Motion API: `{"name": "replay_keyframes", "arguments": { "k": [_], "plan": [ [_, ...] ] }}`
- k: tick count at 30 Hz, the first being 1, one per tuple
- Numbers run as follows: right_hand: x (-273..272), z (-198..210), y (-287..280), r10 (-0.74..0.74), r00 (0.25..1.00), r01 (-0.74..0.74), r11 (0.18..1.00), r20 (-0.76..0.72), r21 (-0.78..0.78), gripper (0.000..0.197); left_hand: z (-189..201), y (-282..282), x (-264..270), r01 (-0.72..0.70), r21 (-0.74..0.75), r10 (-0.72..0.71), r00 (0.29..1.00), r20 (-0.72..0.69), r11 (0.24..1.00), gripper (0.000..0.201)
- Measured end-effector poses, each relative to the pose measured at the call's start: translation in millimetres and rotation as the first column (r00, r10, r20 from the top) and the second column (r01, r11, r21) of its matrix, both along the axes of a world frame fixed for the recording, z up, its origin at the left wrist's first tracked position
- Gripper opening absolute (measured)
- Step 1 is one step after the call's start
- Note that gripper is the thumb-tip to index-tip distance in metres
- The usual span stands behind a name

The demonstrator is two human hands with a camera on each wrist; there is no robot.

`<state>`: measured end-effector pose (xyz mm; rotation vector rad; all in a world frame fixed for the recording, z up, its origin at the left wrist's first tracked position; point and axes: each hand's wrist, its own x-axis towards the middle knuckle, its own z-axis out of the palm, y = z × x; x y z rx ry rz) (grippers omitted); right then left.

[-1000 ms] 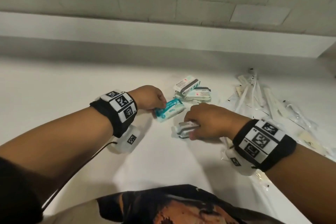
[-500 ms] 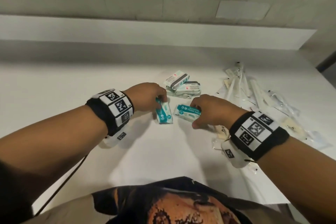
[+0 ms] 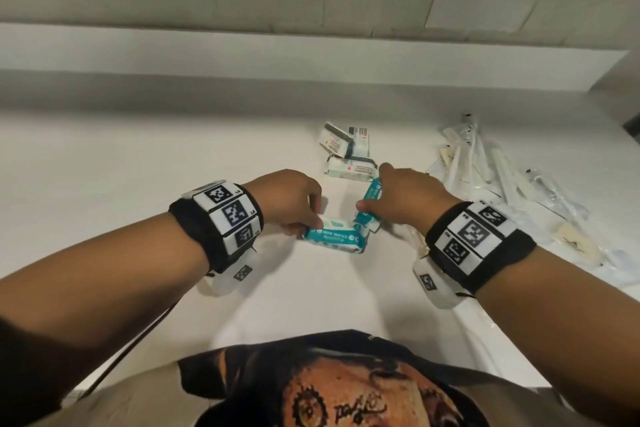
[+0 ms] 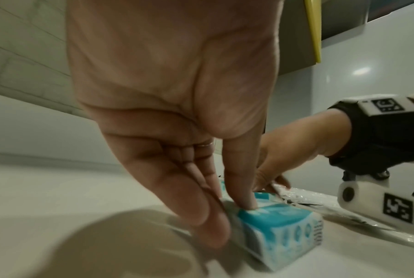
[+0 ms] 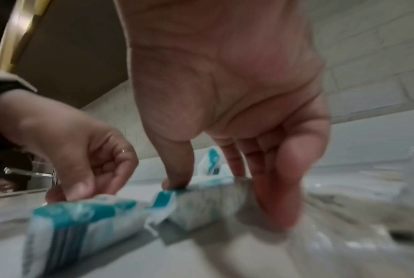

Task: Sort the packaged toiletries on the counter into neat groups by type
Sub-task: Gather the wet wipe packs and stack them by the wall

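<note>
Two teal-and-white mini wipes packs lie on the white counter (image 3: 138, 156). My left hand (image 3: 311, 222) pinches the near wipes pack (image 3: 334, 239), which lies crosswise; thumb and fingers (image 4: 215, 231) hold its left end (image 4: 284, 225). My right hand (image 3: 372, 189) grips the far wipes pack (image 3: 369, 204), which points away from me, thumb on one side and fingers (image 5: 275, 188) on the other (image 5: 201, 205). The two packs meet at a corner. Behind them lie white packs with dark bands (image 3: 346, 146).
A loose heap of clear-wrapped long items (image 3: 485, 170) spreads over the counter's right side, close to my right wrist. A raised ledge (image 3: 242, 55) and a tiled wall run along the back. The counter's front edge is against my body.
My left hand has turned its teal pack from pointing away to lying crosswise. My right hand has swung its teal pack to point away, closer to the white packs.
</note>
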<state>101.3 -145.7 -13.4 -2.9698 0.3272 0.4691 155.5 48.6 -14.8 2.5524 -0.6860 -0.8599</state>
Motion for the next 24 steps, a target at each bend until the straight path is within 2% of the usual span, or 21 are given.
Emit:
{"name": "replay_keyframes", "arguments": {
  "k": [2,4,6,9,12,15,19,22,24],
  "plan": [
    [1.7,-0.2,0.6,0.022,1.0,-0.019,0.992,-0.018,0.127,0.048,-0.4,-2.4,-0.7,0.033,0.038,-0.034,0.999,0.013,0.999,0.019],
    [5.2,1.8,-0.5,0.112,0.994,-0.108,0.976,-0.011,0.191,0.036,-0.7,-4.4,-1.0,0.058,0.076,-0.064,0.996,0.069,0.995,0.024],
    [7.2,4.3,1.7,0.212,0.977,-0.208,0.953,0.005,0.219,0.039,-0.2,-7.0,-1.5,0.06,0.068,-0.069,0.988,0.138,0.996,0.032],
    [7.4,4.4,9.8,0.26,0.966,-0.249,0.922,0.001,0.296,0.038,1.5,-12.9,-4.1,0.057,0.024,-0.06,0.98,0.19,0.998,0.047],
    [18.1,4.8,9.2,0.204,0.973,-0.227,0.93,0.108,0.291,0.028,1.5,-14.6,-4.5,0.074,0.0,-0.073,0.978,0.193,0.997,0.049],
    [40.5,3.8,1.1,0.15,0.952,-0.192,0.972,0.266,0.138,0.029,2.3,-15.1,-1.3,0.094,-0.002,-0.092,0.979,0.184,0.996,0.038],
    [54.3,-7.0,0.3,0.239,0.96,-0.239,0.971,0.147,-0.015,0.053,0.5,-16.0,0.5,0.083,-0.013,-0.079,0.978,0.194,0.996,0.033],
    [55.7,-6.7,1.1,0.245,0.962,-0.247,0.969,0.123,-0.002,0.043,-2.3,-14.8,1.3,0.077,-0.026,-0.071,0.979,0.189,0.997,0.032],
    [56.2,1.6,-1.7,0.224,0.974,-0.223,0.963,0.012,0.151,0.032,-4.1,-12.2,3.2,0.062,-0.042,-0.053,0.98,0.191,0.997,0.03]
  ]
}}
